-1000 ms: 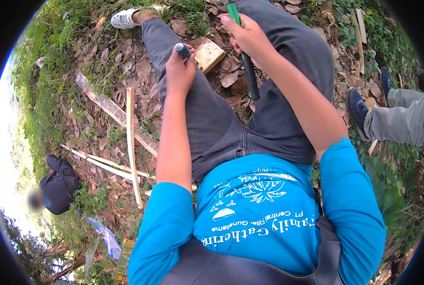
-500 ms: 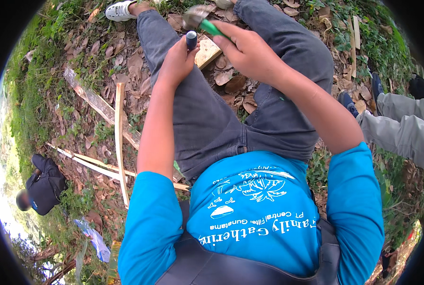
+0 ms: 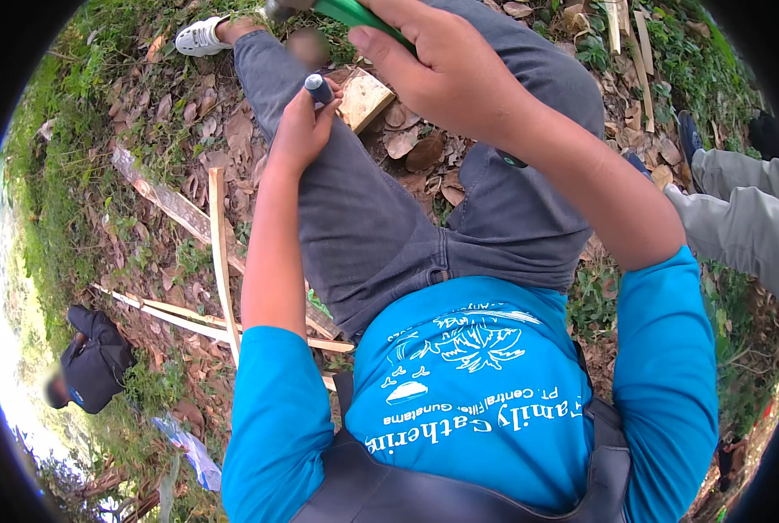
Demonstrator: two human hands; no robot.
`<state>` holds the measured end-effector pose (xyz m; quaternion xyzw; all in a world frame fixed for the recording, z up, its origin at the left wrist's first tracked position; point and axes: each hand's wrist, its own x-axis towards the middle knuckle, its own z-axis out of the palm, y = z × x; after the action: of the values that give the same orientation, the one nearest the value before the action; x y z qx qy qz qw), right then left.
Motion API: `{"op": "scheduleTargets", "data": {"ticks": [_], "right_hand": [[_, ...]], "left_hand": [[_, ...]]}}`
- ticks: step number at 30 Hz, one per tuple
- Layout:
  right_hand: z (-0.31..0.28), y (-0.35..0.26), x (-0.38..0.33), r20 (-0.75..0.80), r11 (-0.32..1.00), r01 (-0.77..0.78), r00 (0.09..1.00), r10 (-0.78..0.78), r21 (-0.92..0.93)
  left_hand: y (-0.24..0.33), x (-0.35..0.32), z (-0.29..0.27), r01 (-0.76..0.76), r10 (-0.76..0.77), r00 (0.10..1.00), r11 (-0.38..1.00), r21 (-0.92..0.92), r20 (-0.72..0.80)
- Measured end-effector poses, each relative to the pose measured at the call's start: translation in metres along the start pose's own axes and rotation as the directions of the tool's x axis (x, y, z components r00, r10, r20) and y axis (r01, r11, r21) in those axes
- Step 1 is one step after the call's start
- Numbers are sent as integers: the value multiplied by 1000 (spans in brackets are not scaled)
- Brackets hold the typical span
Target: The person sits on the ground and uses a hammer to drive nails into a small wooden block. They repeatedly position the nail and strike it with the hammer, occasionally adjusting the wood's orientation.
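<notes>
My left hand [image 3: 299, 131] is wrapped round a chisel [image 3: 319, 88], whose dark handle ends in a pale metal cap turned up toward me. Its blade is hidden below my fist. Beside that hand, between my legs, lies a squared block of pale wood [image 3: 365, 98]. My right hand [image 3: 459, 74] grips the green handle of a hammer [image 3: 354, 12], raised above and to the right of the chisel. The hammer's metal head sits at the upper edge, partly cut off, apart from the chisel's cap.
Long split wood strips [image 3: 220, 253] and a rough plank [image 3: 167, 199] lie on leaf litter at left. More strips [image 3: 640, 65] lie upper right. A person [image 3: 93, 359] is at far left; another person's legs [image 3: 734, 218] are at right. A plastic bag [image 3: 193, 453] lies lower left.
My right hand has lifted the hammer up and away from the chisel, and appears larger. My left hand, still round the chisel, appears slightly lower and further left.
</notes>
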<state>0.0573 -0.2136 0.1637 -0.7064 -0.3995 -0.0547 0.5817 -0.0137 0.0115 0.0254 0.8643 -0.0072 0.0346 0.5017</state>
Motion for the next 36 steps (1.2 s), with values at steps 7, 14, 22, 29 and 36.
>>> {"op": "scheduleTargets", "data": {"ticks": [7,14,22,29,36], "right_hand": [[19,16,-16,408,934,-204,857,315,-293],[25,0,-3,185,998,-57,981,58,-15],[20,-24,16,185,997,-75,980,75,-8],[17,-13,22,403,978,-155,894,198,-137],[16,11,2,621,875,-141,652,434,-464]], "left_hand": [[-9,-2,-1,-70,75,997,988,139,-32],[-27,-9,-3,-129,140,988,981,142,-71],[-36,-17,-4,-110,127,988,979,174,-89],[-11,-15,5,-101,114,978,992,80,-173],[-42,-27,10,-74,52,986,988,-134,-159]]}}
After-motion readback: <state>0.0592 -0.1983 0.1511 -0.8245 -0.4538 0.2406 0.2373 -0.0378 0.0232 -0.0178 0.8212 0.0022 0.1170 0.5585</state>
